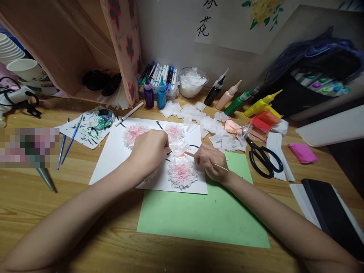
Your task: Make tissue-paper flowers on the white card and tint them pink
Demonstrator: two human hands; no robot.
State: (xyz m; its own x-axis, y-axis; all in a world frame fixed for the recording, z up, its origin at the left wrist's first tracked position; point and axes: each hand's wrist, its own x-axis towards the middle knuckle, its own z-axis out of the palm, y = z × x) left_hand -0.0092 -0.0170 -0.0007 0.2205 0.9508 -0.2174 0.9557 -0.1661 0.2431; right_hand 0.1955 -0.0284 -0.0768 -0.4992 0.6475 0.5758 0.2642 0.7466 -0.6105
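My right hand (212, 161) grips a thin wooden stick (220, 166), its tip at a small peach and white patch (181, 152) on a white sheet of paper (110, 167). Opposite it, my left hand (152, 149) is closed over the sheet, fingertips turned away; whatever it pinches is hidden. Ruffled pink and white paper flowers are on the sheet: one flower (182, 173) below the patch, another (174, 132) above it, a third (135, 134) at upper left. Part of a further white ruffle shows beneath my left wrist. Black painted lines run between the flowers.
A green sheet (199, 220) lies under the white one. White tissue squares (210, 127) spread behind, near a bowl (193, 81) of tissue, paint bottles (226, 96) and markers (163, 76). Black scissors (264, 157) and a black case (327, 212) are right; blue brushes (71, 140) left.
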